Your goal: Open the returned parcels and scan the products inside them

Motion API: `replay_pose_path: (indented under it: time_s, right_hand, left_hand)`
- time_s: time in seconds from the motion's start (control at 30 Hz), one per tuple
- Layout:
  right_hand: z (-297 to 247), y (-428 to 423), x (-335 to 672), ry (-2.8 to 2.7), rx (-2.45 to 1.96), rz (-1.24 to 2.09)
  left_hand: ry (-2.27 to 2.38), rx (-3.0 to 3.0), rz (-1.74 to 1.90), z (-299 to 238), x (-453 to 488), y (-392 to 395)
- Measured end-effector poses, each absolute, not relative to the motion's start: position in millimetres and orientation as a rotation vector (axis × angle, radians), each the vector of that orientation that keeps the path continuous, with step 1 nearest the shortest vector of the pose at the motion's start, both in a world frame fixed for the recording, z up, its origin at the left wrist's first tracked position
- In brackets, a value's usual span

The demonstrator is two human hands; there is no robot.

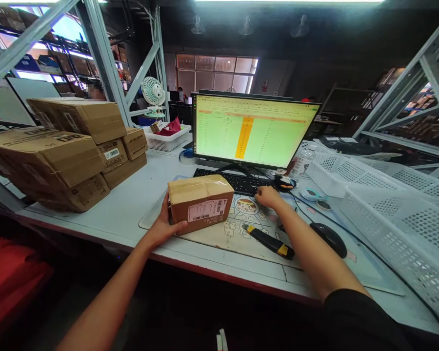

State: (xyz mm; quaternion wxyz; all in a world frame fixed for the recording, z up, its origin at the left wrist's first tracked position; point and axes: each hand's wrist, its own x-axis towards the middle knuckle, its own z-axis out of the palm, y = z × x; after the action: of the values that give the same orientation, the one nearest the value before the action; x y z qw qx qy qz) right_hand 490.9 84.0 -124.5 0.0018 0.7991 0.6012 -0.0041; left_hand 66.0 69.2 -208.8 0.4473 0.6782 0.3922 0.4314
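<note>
My left hand (165,225) grips the left end of a taped brown cardboard box (181,214), thumb on the front and fingers behind. A white shipping label (207,209) with a barcode faces me on its front side. The box rests on a cartoon-printed desk mat (219,239). Over at the right end of the black keyboard (241,184), my right hand (269,196) is closed, fingers curled down at the keys, with nothing seen in it. A black and yellow utility knife (269,241) lies on the mat between my forearms.
A monitor (254,129) showing a spreadsheet stands behind the keyboard. Cardboard boxes (69,156) are stacked at left. White perforated baskets (398,214) line the right side. A black mouse (328,239) and its cable lie by my right forearm. A small fan (153,92) stands behind.
</note>
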Motion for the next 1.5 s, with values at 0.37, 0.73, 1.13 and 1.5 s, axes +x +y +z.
replay_pose_path:
  time_s: [0.37,0.73,1.13,1.5]
  right_hand:
    - [-104,71,459,2.080,2.355,-0.112]
    - [-142,-46,432,2.344,2.247,-0.242]
    - [-88,-44,337,2.878,2.313,-1.694]
    - [-92,-29,305,2.884,2.534,-1.400]
  left_hand:
    - [0.892,1.711,1.091,-215,65,74]
    - [1.089,1.806,1.298,-196,68,65]
    - [1.827,2.845,1.053,-108,101,-19]
    - [1.818,2.799,1.085,-120,101,-25]
